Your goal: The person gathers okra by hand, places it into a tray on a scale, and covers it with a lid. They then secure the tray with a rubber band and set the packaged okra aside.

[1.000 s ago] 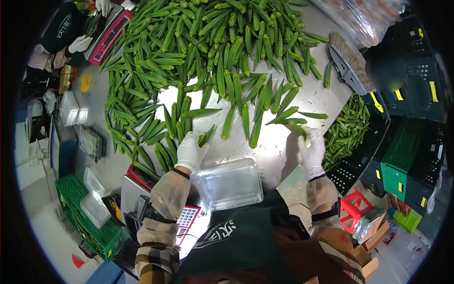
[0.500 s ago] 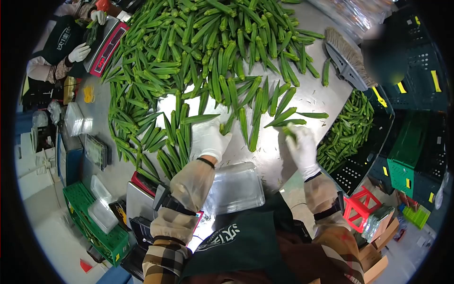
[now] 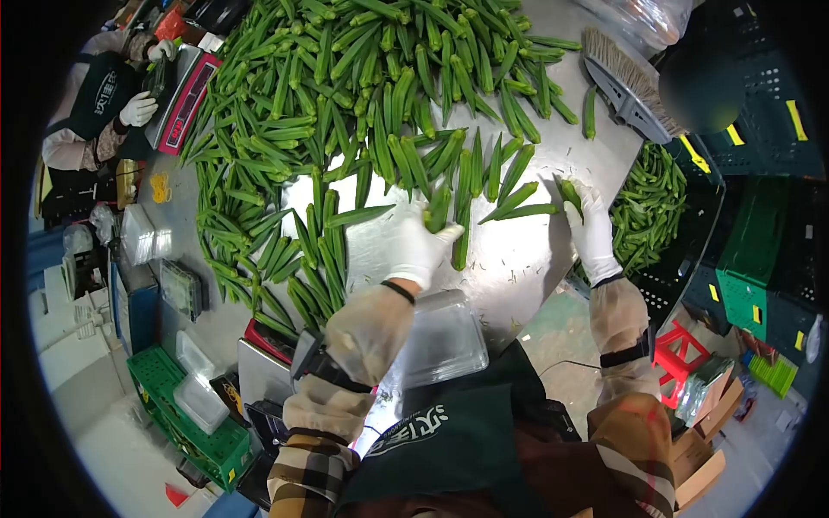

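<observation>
My left hand point(image 3: 416, 252), in a white glove, is closed around an okra pod point(image 3: 439, 207) above the steel table point(image 3: 509, 255). A few loose pods lie just right of its fingers. My right hand point(image 3: 593, 235), gloved in white too, pinches another okra pod point(image 3: 570, 195) at the table's right edge, beside the dark crate of okra point(image 3: 649, 203). Beyond both hands spreads a large okra pile point(image 3: 345, 86). A clear plastic tray point(image 3: 445, 338) lies close to my body, below my left hand.
A grey brush point(image 3: 630, 91) rests at the back right. A co-worker's gloved hand point(image 3: 138, 110) is by a red scale point(image 3: 186, 104) at far left. A green crate point(image 3: 194, 432) and a red stool point(image 3: 678, 358) stand below table height.
My right hand has moved right, toward the crate, with its okra pod. My left hand has shifted right with a pod in its fingers. The view has shifted slightly.
</observation>
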{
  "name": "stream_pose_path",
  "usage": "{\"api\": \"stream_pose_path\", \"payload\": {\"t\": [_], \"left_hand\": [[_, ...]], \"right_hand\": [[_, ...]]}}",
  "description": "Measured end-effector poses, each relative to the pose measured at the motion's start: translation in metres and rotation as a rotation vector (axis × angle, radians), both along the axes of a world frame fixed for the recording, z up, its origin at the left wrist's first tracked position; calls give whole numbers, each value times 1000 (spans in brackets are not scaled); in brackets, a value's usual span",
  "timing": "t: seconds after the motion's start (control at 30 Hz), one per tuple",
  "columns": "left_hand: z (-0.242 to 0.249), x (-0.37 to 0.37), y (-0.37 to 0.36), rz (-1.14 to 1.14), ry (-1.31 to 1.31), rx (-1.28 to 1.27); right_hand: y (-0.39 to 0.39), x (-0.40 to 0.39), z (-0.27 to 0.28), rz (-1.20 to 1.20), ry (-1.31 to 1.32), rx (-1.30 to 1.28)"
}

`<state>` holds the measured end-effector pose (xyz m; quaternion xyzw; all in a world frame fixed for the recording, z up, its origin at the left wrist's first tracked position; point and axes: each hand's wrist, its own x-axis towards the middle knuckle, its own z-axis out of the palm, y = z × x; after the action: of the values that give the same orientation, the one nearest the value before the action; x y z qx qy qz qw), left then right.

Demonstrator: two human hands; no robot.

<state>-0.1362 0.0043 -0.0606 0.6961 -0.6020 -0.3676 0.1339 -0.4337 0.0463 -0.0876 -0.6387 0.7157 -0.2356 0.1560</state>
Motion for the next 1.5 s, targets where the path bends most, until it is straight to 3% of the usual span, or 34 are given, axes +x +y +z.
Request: {"api": "stream_pose_path", "payload": {"t": [0.03, 0.07, 0.13, 0.17, 0.27, 0.33, 0.4, 0.47, 0.5, 0.6, 0.67, 0.73, 0.8, 0.87, 0.93, 1.1, 1.13, 1.2, 1.33, 1.5], "left_hand": [[2, -10, -1, -83, -133, 119], [-5, -15, 4, -151, -247, 48], [-1, -24, 8, -167, -371, 45], [-4, -21, 9, -210, -382, 74], [-9, 1, 12, -312, -400, 143], [-3, 24, 10, -367, -396, 153], [-4, 54, 4, -282, -188, 159], [-6, 77, -2, -206, 18, 170], [7, 77, -12, -9, 229, 336], [13, 69, -48, 184, 418, 235], [11, 54, -65, 296, 554, 85], [10, 34, -77, 347, 430, -39], [-21, 22, -87, 335, 348, -211], [-2, -2, -87, 255, 50, -211], [-5, -18, -87, 170, -170, -228], [-11, -6, -81, -3, -105, -316], [-6, -8, -77, -43, -173, -214], [-23, -4, -61, -235, -341, -457], [-27, -3, -35, -294, -688, -561], [-11, 25, -27, -224, -454, -393]], "right_hand": [[-1, 11, 8, 3, -24, -25], [-5, 21, 19, 89, -14, 83], [-1, 33, 3, 261, 118, -4], [4, 41, -3, 208, 139, -82], [19, 47, 5, 134, 180, 247], [32, 43, 5, 77, 64, 203], [40, 36, 2, -25, -184, 147], [28, 35, 17, -266, -546, 264], [18, 39, 21, -323, -526, 251], [-18, 62, 32, -465, -541, 281], [-39, 68, -7, -417, -350, 121], [-65, 90, 1, -427, -206, 177], [-85, 116, 19, -390, -60, 272], [-95, 134, 7, -353, 68, 209], [-106, 144, 11, -267, 119, 344], [-100, 125, 15, -129, 7, 368], [-96, 123, 17, -115, 0, 381], [-87, 125, 21, -84, -10, 406], [-72, 149, 21, -78, 162, 434], [-72, 125, 21, -87, -80, 423]]}}
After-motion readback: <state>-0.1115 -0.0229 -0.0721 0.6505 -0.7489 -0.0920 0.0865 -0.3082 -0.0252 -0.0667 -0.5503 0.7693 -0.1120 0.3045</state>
